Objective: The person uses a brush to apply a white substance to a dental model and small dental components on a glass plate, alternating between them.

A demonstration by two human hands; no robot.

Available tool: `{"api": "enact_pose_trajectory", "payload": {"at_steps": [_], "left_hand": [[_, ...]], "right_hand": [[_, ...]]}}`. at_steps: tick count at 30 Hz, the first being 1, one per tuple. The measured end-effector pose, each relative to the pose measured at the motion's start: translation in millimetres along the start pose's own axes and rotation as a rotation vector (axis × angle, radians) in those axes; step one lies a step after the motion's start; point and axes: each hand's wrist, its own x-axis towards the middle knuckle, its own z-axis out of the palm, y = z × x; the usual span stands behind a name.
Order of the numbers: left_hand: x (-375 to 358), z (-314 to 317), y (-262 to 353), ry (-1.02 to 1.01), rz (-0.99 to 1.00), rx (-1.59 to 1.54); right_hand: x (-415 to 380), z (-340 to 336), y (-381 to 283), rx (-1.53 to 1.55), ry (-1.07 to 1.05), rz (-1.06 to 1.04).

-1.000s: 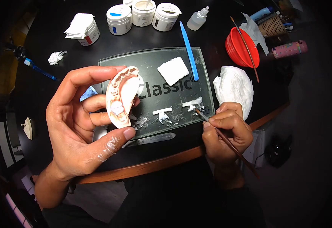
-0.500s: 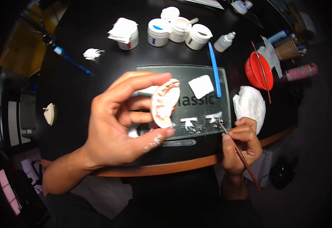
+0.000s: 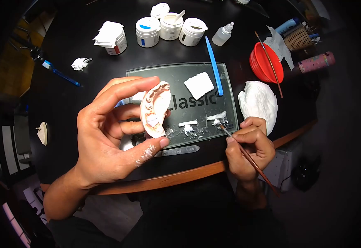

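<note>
My left hand (image 3: 110, 132) grips a dental cast (image 3: 150, 108) between thumb and fingertips, above the left part of a glass slab (image 3: 147, 74). The cast is pale, with teeth along its curve and reddish marks. White smears coat my left thumb. Pinched in my right hand (image 3: 250, 149) is a thin brush (image 3: 252, 163) with a reddish-brown handle. Its tip is at the right-hand dab of white paste (image 3: 217, 118) on the slab. Left of that lies another white dab (image 3: 188, 127). A folded white pad (image 3: 199, 85) and a blue stick (image 3: 214, 68) rest farther back on the slab.
Behind the slab stand several white jars (image 3: 148, 35) and a dropper bottle (image 3: 223, 34). On the right are a red bowl (image 3: 265, 62) with a brush across it, a white tissue (image 3: 259, 105) and a pink cylinder (image 3: 317, 62). A metal spatula (image 3: 180, 151) lies along the slab's front.
The view has shifted, so everything sits farther left in it. The cast is turned slightly, showing more of its teeth. The brush tip stays by the right-hand dab.
</note>
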Motion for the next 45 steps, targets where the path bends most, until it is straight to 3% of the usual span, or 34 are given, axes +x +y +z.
{"api": "enact_pose_trajectory", "payload": {"at_steps": [9, 45], "left_hand": [[0.0, 0.0, -0.9, 0.002, -0.01, 0.003], [1.6, 5.6, 4.2, 0.028, 0.014, -0.011]], "right_hand": [[-2.0, -0.2, -1.5, 0.021, 0.003, 0.064], [1.0, -2.2, -2.0, -0.001, -0.035, -0.031]]}}
